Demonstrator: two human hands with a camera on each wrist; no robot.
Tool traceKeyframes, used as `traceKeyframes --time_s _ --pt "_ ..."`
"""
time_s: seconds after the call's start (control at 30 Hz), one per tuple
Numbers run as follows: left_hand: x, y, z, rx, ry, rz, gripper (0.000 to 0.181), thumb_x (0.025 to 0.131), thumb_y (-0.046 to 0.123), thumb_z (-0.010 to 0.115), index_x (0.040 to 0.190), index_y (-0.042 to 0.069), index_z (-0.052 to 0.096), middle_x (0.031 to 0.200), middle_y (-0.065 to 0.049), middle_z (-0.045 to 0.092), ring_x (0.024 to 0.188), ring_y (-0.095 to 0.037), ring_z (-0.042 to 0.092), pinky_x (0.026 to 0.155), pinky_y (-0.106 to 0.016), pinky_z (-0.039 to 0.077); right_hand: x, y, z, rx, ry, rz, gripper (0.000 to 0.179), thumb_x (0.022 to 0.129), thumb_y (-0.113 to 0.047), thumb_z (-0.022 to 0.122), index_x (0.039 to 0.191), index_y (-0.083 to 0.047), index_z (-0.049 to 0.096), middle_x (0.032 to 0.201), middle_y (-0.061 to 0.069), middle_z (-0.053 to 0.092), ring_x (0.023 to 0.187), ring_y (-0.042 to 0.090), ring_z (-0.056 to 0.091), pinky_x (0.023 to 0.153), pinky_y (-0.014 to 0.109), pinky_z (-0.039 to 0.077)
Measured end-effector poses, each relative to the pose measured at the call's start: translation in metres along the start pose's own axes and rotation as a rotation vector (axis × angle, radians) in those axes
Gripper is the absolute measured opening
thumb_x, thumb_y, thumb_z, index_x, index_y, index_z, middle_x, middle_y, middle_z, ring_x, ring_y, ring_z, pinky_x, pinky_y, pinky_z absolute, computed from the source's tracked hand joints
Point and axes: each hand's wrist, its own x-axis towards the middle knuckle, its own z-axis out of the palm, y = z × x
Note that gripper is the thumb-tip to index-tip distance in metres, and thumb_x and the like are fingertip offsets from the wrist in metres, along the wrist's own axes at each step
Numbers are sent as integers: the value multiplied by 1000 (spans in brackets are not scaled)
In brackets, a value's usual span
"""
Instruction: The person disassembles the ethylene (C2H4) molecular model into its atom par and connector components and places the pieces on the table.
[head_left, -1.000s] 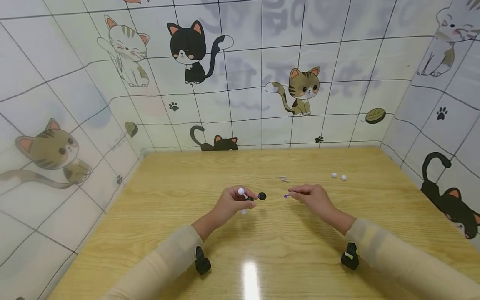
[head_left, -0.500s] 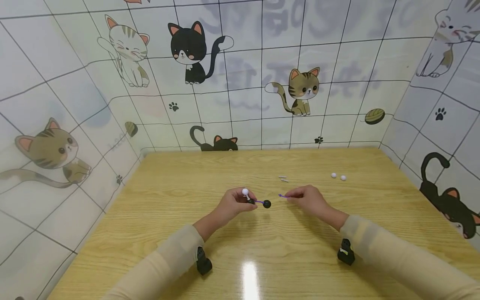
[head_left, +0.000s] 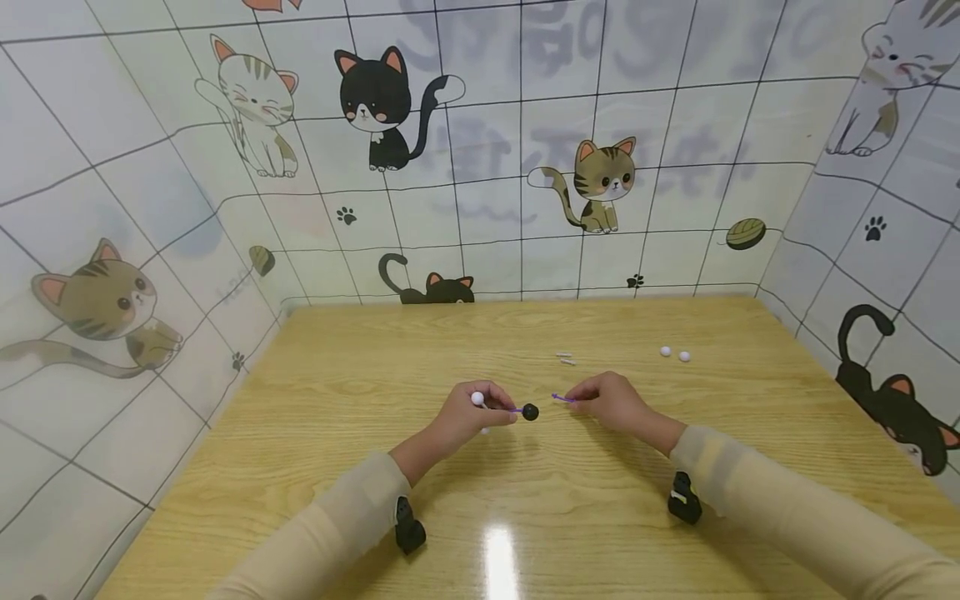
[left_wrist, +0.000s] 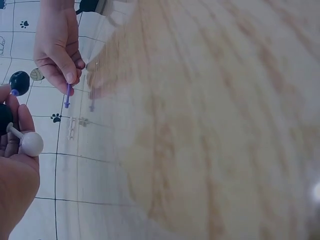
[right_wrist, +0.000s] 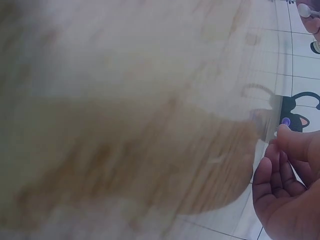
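Note:
My left hand [head_left: 467,417] holds a ball-and-stick molecular model above the table. One black ball [head_left: 530,412] sticks out past the fingertips on a purple connector stick [head_left: 517,409]. A second black ball [left_wrist: 5,119] shows inside the grip in the left wrist view, with a white ball [left_wrist: 32,144] on a short white stick. Part of the model is hidden by the fingers. Across a small gap, my right hand [head_left: 613,405] pinches a loose purple connector stick [head_left: 562,398] by one end. Its free end points left, toward the protruding black ball.
Two short white sticks [head_left: 566,358] lie on the wooden table [head_left: 360,358] beyond the hands. Farther right are two loose white balls [head_left: 675,354]. A cat-print cloth [head_left: 495,208] surrounds the back and sides of the table.
My right hand has moved left with its purple stick, narrowing the gap. My left hand has shifted slightly right and turned the model; its protruding black ball sits a little lower.

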Motion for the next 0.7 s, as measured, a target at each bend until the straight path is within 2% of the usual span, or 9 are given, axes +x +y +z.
traceKeyframes --time_s 0.17,0.33,0.5,0.63,0.7 --pt "-1 3 2 3 34 -21 20 82 -3 74 98 -12 68 90 -6 71 79 -13 65 79 -36 54 2 1 2 -1 -7 10 11 88 -6 72 97 -3 76 92 5 72 83 17 63 69 33 51" --pt "0 3 2 18 54 -19 23 82 -1 74 102 -12 70 99 -10 71 85 -14 65 77 -29 54 5 2 2 -10 -8 15 11 88 -8 72 97 -6 77 92 4 72 85 18 63 72 36 52" --pt "4 -5 1 39 65 5 16 81 0 76 95 -8 74 104 -10 70 97 -18 64 76 -29 54 6 3 2 -12 -18 15 11 88 -8 73 97 -6 77 93 4 72 85 19 63 73 37 51" --pt "1 0 2 60 54 18 11 82 0 75 91 -6 75 98 -10 72 85 -15 64 65 -29 50 7 2 2 -13 -15 19 10 88 -9 73 97 -6 77 93 4 72 85 19 63 72 36 51" --pt "-1 4 4 66 43 25 9 83 1 74 90 -5 76 95 -11 72 79 -12 62 65 -32 49 7 1 2 -15 -14 20 10 88 -9 73 97 -6 77 94 4 72 85 19 63 72 36 51"
